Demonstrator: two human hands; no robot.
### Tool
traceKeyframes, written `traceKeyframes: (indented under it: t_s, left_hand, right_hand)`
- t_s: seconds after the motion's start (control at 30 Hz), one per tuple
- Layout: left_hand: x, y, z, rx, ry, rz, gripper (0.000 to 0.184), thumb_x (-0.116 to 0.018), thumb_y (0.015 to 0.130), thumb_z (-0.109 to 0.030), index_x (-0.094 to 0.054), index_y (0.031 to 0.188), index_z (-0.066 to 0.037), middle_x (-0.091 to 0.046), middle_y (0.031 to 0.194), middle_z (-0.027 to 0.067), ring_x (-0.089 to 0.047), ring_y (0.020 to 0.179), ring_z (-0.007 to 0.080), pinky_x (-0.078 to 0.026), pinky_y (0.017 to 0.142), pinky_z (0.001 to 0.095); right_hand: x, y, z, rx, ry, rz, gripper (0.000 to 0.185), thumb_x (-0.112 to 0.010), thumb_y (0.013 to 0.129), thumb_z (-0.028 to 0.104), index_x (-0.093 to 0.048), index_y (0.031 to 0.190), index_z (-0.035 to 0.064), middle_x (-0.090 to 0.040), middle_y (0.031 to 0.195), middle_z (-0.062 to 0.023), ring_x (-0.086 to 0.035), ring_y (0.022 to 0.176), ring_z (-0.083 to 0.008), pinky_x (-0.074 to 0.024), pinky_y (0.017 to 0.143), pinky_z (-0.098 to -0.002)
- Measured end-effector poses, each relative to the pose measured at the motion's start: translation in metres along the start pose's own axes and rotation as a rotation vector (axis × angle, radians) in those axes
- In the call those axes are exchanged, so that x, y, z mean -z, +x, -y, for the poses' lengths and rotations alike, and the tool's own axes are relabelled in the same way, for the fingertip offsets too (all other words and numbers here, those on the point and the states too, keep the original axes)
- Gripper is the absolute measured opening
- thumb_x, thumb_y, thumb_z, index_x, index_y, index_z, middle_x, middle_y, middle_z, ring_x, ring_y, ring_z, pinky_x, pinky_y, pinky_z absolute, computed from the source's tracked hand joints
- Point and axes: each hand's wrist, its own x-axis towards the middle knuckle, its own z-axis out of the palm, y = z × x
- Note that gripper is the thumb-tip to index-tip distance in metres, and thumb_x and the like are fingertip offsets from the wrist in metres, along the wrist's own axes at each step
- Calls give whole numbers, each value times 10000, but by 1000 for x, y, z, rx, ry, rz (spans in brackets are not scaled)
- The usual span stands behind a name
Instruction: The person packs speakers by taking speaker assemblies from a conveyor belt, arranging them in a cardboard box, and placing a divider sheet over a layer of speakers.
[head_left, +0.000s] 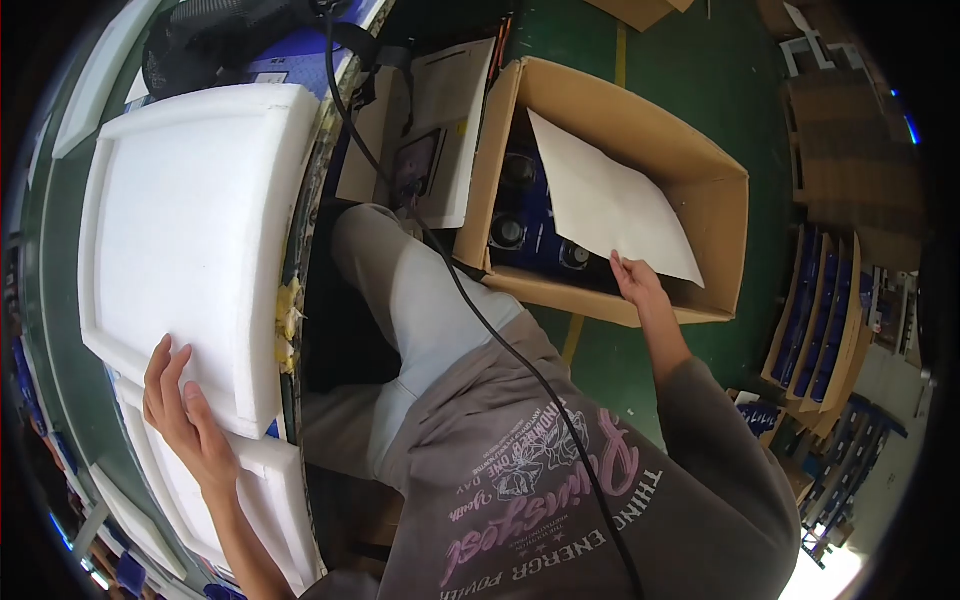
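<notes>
My right hand pinches the near edge of a thin pale sheet, which slants over an open cardboard box. Inside the box, partly under the sheet, are dark blue parts with round black fittings. On the left, my left hand has its fingers apart at the lower edge of a white foam tray; whether the fingertips touch it I cannot tell. A second white foam piece lies partly beneath the first, near my left wrist.
A black cable runs down across my lap. Black mesh fabric lies at the workbench's far end. Flat cardboard panels stand between bench and box. Stacked blue parts with cardboard stand at the right on the green floor.
</notes>
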Motion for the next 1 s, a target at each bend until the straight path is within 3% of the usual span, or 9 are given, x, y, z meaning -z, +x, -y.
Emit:
traceKeyframes:
  t_s: [0.13, 0.2, 0.27, 0.33, 0.4, 0.47, 0.73, 0.93, 1.0]
  left_hand:
    - [0, -1, 0, 9, -1, 13, 373, -370, 968, -258, -625, 1191, -103, -545, 1365, 108, -448, 1288, 273, -243, 1109, 416]
    - [-2, 1, 0, 8, -6, 3, 374, -371, 970, -259, -625, 1193, -99, -544, 1366, 109, -449, 1288, 274, -243, 1108, 412]
    - [-1, -2, 1, 16, 2, 9, 377, -372, 974, -266, -625, 1195, -94, -545, 1366, 108, -449, 1288, 273, -244, 1106, 410]
    - [4, -3, 1, 3, 0, 31, 380, -375, 977, -276, -625, 1197, -92, -544, 1368, 108, -449, 1289, 272, -244, 1105, 407]
    - [2, 2, -2, -8, -29, 17, 383, -378, 980, -284, -626, 1198, -91, -542, 1370, 109, -448, 1289, 271, -245, 1103, 406]
    - [1, 0, -1, -1, -71, 5, 385, -380, 981, -290, -627, 1199, -89, -540, 1372, 112, -449, 1289, 270, -246, 1102, 404]
    - [-2, 0, 2, 19, -59, 20, 396, -356, 968, -270, -615, 1201, -83, -541, 1356, 123, -451, 1286, 264, -261, 1097, 419]
    - [-2, 1, 2, 53, -38, 26, 391, -372, 956, -290, -628, 1169, -87, -540, 1350, 134, -452, 1277, 280, -277, 1092, 436]
    - [-1, 2, -1, 65, -36, 37, 388, -375, 954, -290, -630, 1161, -84, -540, 1346, 143, -454, 1272, 290, -283, 1086, 442]
  right_hand:
    - [-2, 64, -25, -357, -11, -103, 460, -507, 962, 142, -355, 1294, -138, -596, 1138, -298, -676, 889, -324, -586, 818, -399]
    - [-27, 63, -47, -307, -807, -338, 547, -495, 944, 195, -313, 1375, -87, -648, 1046, -298, -687, 828, -318, -580, 713, -444]
    - [-65, 25, -55, -166, -1300, -221, 545, -476, 920, 230, -386, 1377, -55, -672, 1017, -273, -690, 903, -337, -572, 670, -501]
    - [-92, 65, -65, -193, -2022, 45, 534, -476, 881, 240, -481, 1325, -55, -634, 1167, -273, -659, 1009, -396, -553, 806, -515]
    - [-83, 115, -92, 527, -2079, 183, 489, -493, 839, 186, -555, 1258, -57, -603, 1235, -271, -590, 1125, -434, -483, 972, -460]
    - [-110, 111, -104, 549, -1920, 315, 541, -494, 830, 162, -486, 1328, -50, -521, 1335, -278, -507, 1239, -399, -368, 1099, -455]
    - [-153, 119, -145, 475, -2302, 528, 608, -536, 879, 240, -382, 1443, 74, -306, 1524, -159, -415, 1335, -361, -405, 1089, -440]
    - [-159, 134, -150, 378, -2308, 349, 688, -524, 897, 244, -252, 1506, 71, -137, 1602, -122, -373, 1366, -367, -391, 1101, -452]
    - [-163, 147, -156, 311, -2354, 370, 734, -501, 905, 224, -159, 1530, 48, -68, 1607, -162, -348, 1384, -374, -370, 1116, -456]
